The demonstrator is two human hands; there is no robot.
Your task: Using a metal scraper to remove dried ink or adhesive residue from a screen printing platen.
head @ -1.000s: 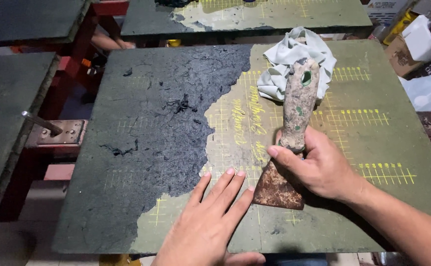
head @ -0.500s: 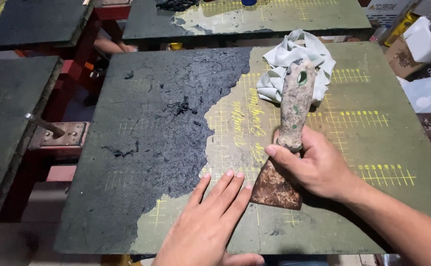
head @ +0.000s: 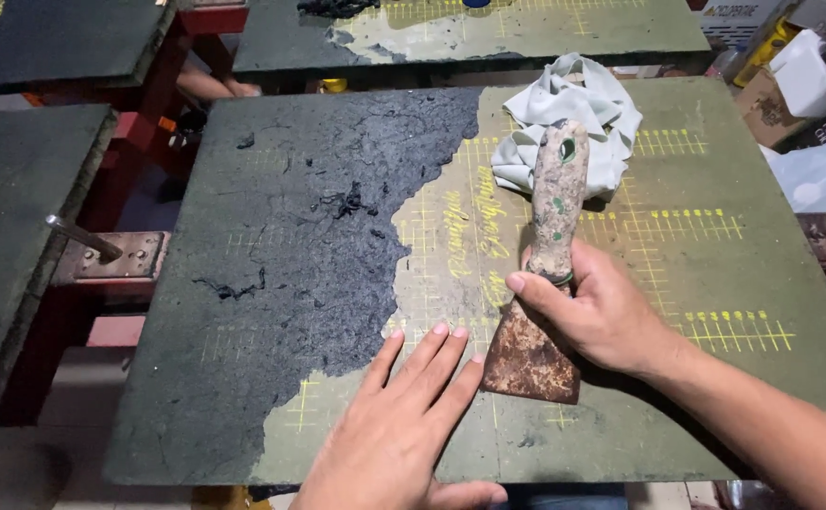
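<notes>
Bright, even overhead light; sharp focus.

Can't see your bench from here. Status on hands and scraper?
Right hand grips rusty scraper, blade down on board. Left hand flat beside blade. Dark coating covers left half. Crumpled rag behind handle.

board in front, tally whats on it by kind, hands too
rusty metal scraper with a worn pale handle: 1
crumpled white cloth: 1
hands: 2, left hand flat on the green gridded board, right hand gripping the scraper
total: 4
</notes>
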